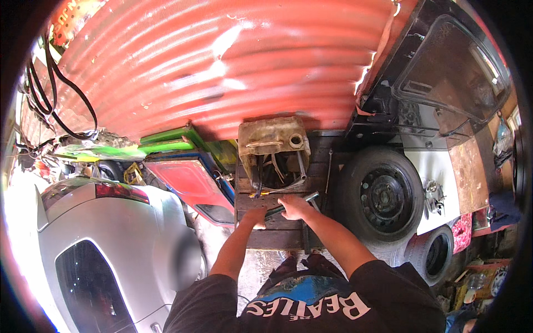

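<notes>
Right hand (294, 207) gripping metal bar (275, 211) near its crosspiece end; left hand (254, 217) holding opposite end, fingers closed. Bar extending across front part of wooden bench (266, 240), before cut-open plastic container (266, 133) standing at back; whether bar is touching planks, cannot tell. Handling apparently under way, bar not yet set down. Long thin rod (330, 166) lying apart, untouched. No finished result showing; how much is remaining, unclear.

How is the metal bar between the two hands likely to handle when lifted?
The metal bar is probably stiff: it looks straight between the left hand and right hand. Its shiny end suggests smooth metal, so perhaps slightly slippery.
</notes>
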Action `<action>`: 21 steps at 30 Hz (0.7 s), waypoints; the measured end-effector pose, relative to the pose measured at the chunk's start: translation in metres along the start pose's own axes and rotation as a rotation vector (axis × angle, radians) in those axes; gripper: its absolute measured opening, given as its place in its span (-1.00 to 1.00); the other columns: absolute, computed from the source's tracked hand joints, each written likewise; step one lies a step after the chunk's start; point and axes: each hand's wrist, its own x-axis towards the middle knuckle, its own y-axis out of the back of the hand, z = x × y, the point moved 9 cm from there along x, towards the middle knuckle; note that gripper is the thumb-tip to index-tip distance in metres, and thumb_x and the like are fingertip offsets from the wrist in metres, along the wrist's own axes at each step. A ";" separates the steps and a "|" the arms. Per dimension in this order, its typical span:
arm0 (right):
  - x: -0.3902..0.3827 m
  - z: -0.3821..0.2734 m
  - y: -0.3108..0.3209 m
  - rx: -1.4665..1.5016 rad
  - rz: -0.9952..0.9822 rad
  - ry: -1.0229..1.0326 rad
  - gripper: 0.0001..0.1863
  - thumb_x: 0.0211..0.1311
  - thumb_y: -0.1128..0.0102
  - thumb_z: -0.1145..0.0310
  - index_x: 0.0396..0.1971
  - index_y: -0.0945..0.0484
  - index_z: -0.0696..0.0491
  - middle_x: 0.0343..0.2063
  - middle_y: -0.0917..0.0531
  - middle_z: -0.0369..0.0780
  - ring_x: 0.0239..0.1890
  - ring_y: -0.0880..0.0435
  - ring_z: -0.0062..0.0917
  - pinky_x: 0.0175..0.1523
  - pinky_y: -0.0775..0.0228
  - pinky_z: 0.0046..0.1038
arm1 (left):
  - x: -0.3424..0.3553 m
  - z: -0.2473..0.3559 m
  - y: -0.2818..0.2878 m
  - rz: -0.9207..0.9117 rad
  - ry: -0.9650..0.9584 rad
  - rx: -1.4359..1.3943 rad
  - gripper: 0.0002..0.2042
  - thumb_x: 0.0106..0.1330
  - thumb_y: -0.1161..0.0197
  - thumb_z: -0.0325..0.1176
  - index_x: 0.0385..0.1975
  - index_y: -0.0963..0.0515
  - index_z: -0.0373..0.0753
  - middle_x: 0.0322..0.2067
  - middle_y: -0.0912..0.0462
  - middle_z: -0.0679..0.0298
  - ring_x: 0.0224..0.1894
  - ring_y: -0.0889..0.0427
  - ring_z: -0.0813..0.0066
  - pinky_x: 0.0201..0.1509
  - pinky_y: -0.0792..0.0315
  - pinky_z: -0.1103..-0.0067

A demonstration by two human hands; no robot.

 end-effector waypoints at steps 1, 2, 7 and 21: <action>-0.002 0.000 -0.008 -0.012 -0.012 0.001 -0.50 0.04 -0.26 0.22 -0.03 -0.45 0.14 -0.09 -0.58 -0.03 0.04 -0.56 -0.17 0.12 -0.44 -0.22 | -0.012 0.002 0.006 -0.015 -0.008 0.007 -0.33 -0.18 -0.44 -0.23 0.03 -0.42 -0.32 -0.15 -0.65 -0.10 -0.05 -0.64 -0.02 -0.01 -0.53 0.23; -0.002 0.001 -0.014 -0.049 -0.006 -0.002 -0.37 -0.02 -0.35 0.16 0.07 -0.43 0.12 -0.02 -0.57 -0.03 0.09 -0.54 -0.17 0.17 -0.42 -0.23 | -0.020 0.008 0.012 -0.013 -0.055 0.042 -0.33 -0.18 -0.43 -0.21 0.02 -0.42 -0.31 -0.15 -0.65 -0.09 -0.06 -0.64 -0.02 -0.02 -0.53 0.23; -0.001 -0.013 -0.059 0.097 -0.227 0.020 -0.28 -0.05 -0.39 -0.01 0.05 -0.48 0.16 0.04 -0.57 0.02 0.08 -0.56 -0.15 0.14 -0.42 -0.23 | -0.049 0.023 0.023 -0.022 -0.213 0.115 -0.37 -0.16 -0.41 -0.13 -0.01 -0.45 -0.23 -0.20 -0.67 -0.03 -0.11 -0.65 -0.02 -0.04 -0.52 0.22; -0.100 0.041 -0.048 0.639 -0.040 -0.304 -0.45 -0.09 -0.46 0.04 -0.20 -0.65 0.18 -0.32 -0.70 0.01 -0.22 -0.68 -0.17 -0.10 -0.45 -0.22 | -0.105 0.148 0.106 0.718 -0.390 0.160 -0.22 -0.14 -0.37 -0.32 0.24 -0.28 -0.06 0.19 -0.34 0.00 0.34 -0.19 -0.04 0.39 -0.06 0.14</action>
